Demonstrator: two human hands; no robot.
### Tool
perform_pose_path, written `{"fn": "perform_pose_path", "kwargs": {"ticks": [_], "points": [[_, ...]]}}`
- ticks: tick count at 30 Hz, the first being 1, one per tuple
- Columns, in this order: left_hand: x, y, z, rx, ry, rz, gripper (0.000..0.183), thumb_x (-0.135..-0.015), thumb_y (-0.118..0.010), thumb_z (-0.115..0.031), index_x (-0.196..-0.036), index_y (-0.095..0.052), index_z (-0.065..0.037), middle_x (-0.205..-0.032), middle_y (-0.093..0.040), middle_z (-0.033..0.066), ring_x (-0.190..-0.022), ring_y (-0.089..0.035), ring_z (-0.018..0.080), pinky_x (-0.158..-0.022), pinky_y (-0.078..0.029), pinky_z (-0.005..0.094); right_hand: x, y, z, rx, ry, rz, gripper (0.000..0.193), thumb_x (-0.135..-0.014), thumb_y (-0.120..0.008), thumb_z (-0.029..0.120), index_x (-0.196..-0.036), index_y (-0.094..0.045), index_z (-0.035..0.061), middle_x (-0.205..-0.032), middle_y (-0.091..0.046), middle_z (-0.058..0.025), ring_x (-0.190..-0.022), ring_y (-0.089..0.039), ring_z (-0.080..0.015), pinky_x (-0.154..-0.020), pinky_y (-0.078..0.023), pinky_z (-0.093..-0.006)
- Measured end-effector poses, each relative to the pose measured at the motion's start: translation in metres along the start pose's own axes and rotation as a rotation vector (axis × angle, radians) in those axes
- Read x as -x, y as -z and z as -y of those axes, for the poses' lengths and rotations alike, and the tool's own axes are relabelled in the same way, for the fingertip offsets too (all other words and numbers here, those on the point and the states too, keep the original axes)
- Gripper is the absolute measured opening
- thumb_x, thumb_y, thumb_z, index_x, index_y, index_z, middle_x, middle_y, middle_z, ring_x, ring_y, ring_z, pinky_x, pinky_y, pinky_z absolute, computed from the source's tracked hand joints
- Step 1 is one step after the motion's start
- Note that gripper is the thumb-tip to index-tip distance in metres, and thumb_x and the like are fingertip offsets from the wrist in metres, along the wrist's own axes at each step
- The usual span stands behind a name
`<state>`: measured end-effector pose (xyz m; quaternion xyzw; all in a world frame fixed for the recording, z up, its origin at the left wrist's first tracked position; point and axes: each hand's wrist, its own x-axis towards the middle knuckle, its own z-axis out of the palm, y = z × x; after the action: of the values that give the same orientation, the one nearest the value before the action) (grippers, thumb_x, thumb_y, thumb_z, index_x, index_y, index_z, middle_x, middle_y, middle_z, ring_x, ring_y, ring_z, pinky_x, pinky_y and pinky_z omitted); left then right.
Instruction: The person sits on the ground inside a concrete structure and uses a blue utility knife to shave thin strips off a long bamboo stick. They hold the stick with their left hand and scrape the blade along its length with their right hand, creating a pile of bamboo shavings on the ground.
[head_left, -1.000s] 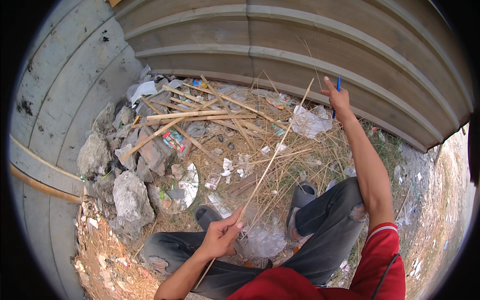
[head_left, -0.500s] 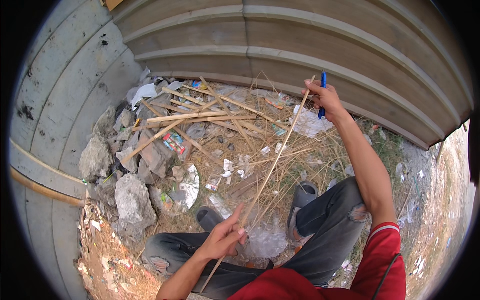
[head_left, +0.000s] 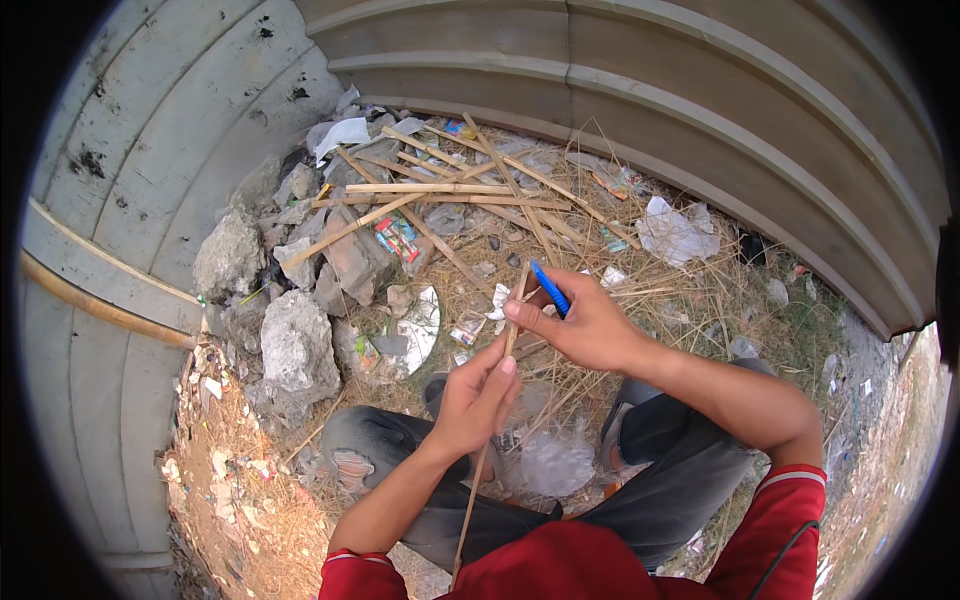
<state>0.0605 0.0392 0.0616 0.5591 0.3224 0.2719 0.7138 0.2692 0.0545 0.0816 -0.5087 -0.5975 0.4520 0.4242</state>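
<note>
A long, thin bamboo strip [head_left: 471,505] slants between my hands, its lower end running down past my left forearm toward my red shirt. My left hand [head_left: 470,402] is closed around it, thumb lying along the strip. Just above, my right hand [head_left: 592,322] pinches the strip close to its upper end with the thumb. A slim blue tool that looks like a box cutter [head_left: 550,289] is also held in the right hand, sticking out between thumb and fingers. Whether its blade touches the strip cannot be made out.
Several bamboo strips [head_left: 430,188] lie in a loose pile ahead. Grey rocks [head_left: 298,347] are heaped at the left beside a pale panel wall [head_left: 190,130]. A brown corrugated metal wall [head_left: 700,100] closes the far side. Dry grass, plastic and paper scraps [head_left: 678,232] litter the ground.
My right hand has come down and in from the strip's far end to just above my left hand. The left hand has moved up slightly. The view has shifted.
</note>
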Motion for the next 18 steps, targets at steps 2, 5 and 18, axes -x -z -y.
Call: {"fn": "perform_pose_path", "kwargs": {"ticks": [2, 5, 18], "points": [[0.0, -0.002, 0.002, 0.035, -0.052, -0.064, 0.054, -0.109, -0.042, -0.018, -0.159, -0.027, -0.005, -0.063, -0.042, -0.0057, -0.048, -0.037, 0.002, -0.045, -0.03, 0.0197, 0.001, 0.009, 0.009, 0.295, -0.002, -0.011, 0.037, -0.096, -0.068, 0.036, -0.1, -0.057, 0.001, -0.069, -0.06, -0.0123, -0.061, -0.056, -0.0208, -0.058, -0.043, -0.0391], [-0.002, 0.003, 0.006, 0.073, -0.081, -0.112, 0.055, -0.109, -0.041, -0.019, -0.16, -0.024, -0.005, -0.062, -0.039, -0.0047, -0.045, -0.033, 0.0038, -0.043, -0.031, 0.0203, 0.012, 0.014, 0.011, 0.385, 0.121, 0.074, 0.031, -0.092, -0.065, 0.031, -0.095, -0.059, 0.0005, -0.072, -0.062, -0.0228, -0.071, -0.064, -0.0429, -0.064, -0.048, -0.049], [0.001, 0.005, 0.014, 0.134, -0.126, -0.068, 0.059, -0.108, -0.05, -0.022, -0.158, -0.027, -0.001, -0.07, -0.047, -0.0083, -0.054, -0.035, -0.0004, -0.047, -0.026, 0.0194, 0.006, 0.021, 0.027, -0.051, -0.356, 0.765, 0.03, -0.103, -0.057, 0.028, -0.121, -0.058, 0.0038, -0.069, -0.066, -0.0113, -0.049, -0.063, -0.0186, -0.046, -0.05, -0.0316]]}}
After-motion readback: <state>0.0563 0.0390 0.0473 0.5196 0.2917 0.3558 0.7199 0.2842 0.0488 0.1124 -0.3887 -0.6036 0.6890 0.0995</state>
